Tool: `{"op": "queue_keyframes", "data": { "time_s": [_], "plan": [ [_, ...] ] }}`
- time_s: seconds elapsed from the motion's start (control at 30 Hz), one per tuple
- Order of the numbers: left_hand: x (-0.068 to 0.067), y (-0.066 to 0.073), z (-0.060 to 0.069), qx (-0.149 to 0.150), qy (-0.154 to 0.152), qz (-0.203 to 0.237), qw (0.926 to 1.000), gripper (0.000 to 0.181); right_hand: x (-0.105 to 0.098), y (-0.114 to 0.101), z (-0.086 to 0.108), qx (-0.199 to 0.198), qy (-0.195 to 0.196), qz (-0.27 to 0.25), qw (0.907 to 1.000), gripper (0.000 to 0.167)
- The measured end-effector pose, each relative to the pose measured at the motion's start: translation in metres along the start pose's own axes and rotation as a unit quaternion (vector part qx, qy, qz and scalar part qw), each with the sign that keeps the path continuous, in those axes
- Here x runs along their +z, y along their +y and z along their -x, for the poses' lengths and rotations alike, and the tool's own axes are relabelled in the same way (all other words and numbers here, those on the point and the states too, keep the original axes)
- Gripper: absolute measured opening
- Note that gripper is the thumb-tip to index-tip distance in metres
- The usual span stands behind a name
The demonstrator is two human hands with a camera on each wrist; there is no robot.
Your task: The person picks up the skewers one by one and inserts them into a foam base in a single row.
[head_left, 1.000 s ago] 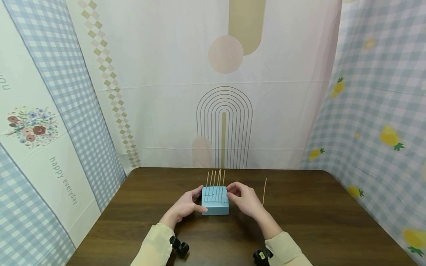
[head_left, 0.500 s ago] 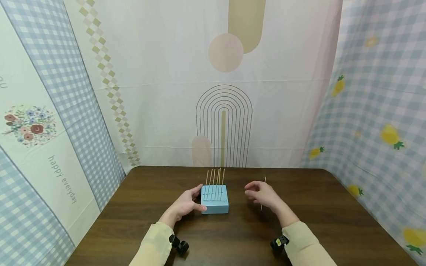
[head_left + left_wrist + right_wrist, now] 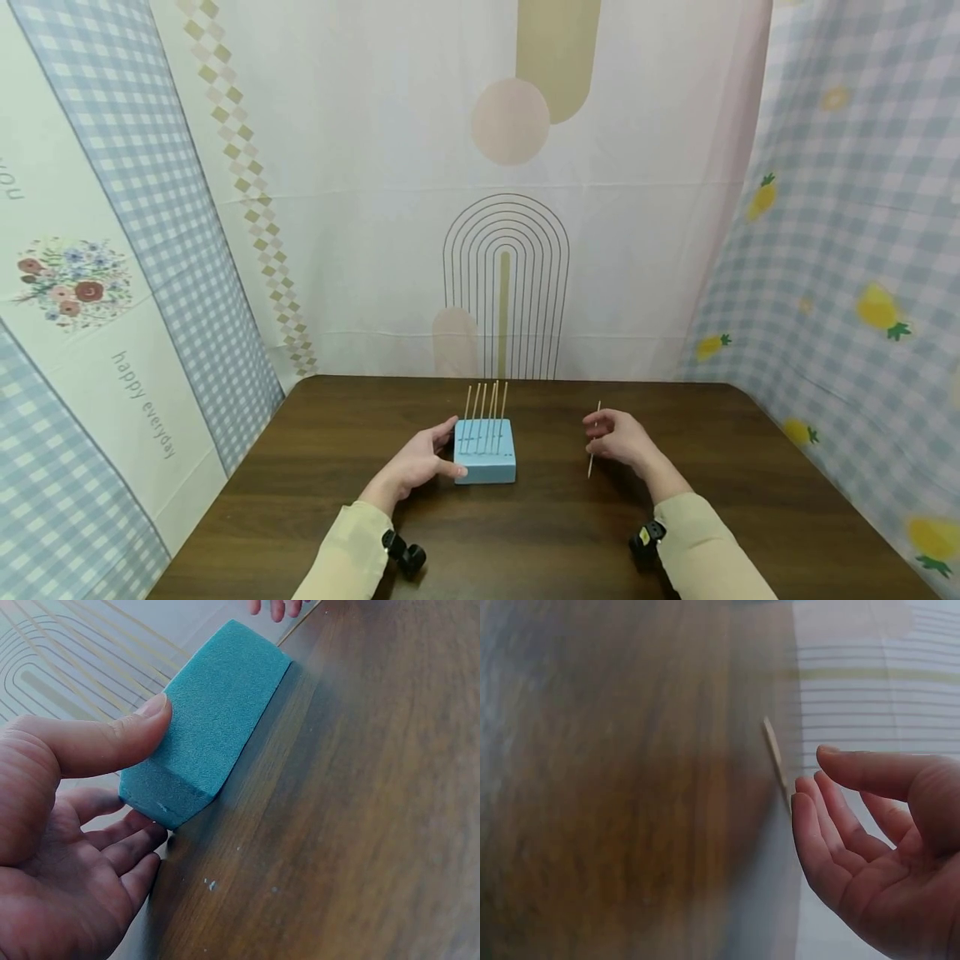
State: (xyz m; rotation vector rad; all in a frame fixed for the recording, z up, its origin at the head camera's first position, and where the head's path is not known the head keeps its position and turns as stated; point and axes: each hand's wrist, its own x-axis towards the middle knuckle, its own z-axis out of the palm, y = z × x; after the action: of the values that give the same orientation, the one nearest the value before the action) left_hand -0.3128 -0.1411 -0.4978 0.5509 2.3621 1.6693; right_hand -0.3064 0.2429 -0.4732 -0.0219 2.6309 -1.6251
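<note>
A light blue foam-like block [image 3: 485, 473] sits on the brown table, with several thin wooden sticks [image 3: 480, 406] standing upright in its top. My left hand [image 3: 417, 467] holds its left side; in the left wrist view the thumb lies on the front face of the block [image 3: 210, 705] and the fingers bend behind its corner. To the right, my right hand [image 3: 624, 442] hovers over a single loose wooden stick [image 3: 590, 467] on the table. In the right wrist view, thumb and fingers of the right hand [image 3: 885, 862] stand apart, the stick [image 3: 774, 750] partly hidden behind the fingertips.
The brown wooden table [image 3: 345, 442] reaches back to a white patterned cloth [image 3: 375, 250]. Checked cloths hang at the left [image 3: 150, 167] and right [image 3: 825, 292]. Small pale crumbs [image 3: 211, 885] lie on the table near the block in the left wrist view.
My right hand has moved away from the block's right side, rightward to the loose stick, its fingers spreading apart. The left hand and the block have stayed put.
</note>
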Motion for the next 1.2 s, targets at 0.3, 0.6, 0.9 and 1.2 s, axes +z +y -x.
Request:
{"op": "queue_keyframes", "data": {
  "time_s": [0.3, 0.6, 0.9, 1.2],
  "plan": [
    [0.003, 0.0, 0.001, 0.0, -0.002, -0.002, 1.0, 0.103, 0.001, 0.011, -0.002, 0.032, 0.011, 0.021, 0.9992, 0.062],
    [0.001, 0.001, 0.002, 0.001, 0.006, -0.006, 1.0, 0.103, 0.011, 0.006, -0.004, 0.03, 0.054, 0.089, 0.9941, 0.062],
    [0.002, 0.002, 0.002, -0.003, 0.005, 0.0, 1.0, 0.104, 0.014, 0.003, -0.002, 0.047, 0.079, 0.086, 0.9921, 0.069],
    [0.002, 0.001, 0.002, -0.005, 0.008, 0.0, 1.0, 0.103, 0.016, 0.002, -0.002, 0.064, 0.079, 0.072, 0.9922, 0.072]
  ]
}}
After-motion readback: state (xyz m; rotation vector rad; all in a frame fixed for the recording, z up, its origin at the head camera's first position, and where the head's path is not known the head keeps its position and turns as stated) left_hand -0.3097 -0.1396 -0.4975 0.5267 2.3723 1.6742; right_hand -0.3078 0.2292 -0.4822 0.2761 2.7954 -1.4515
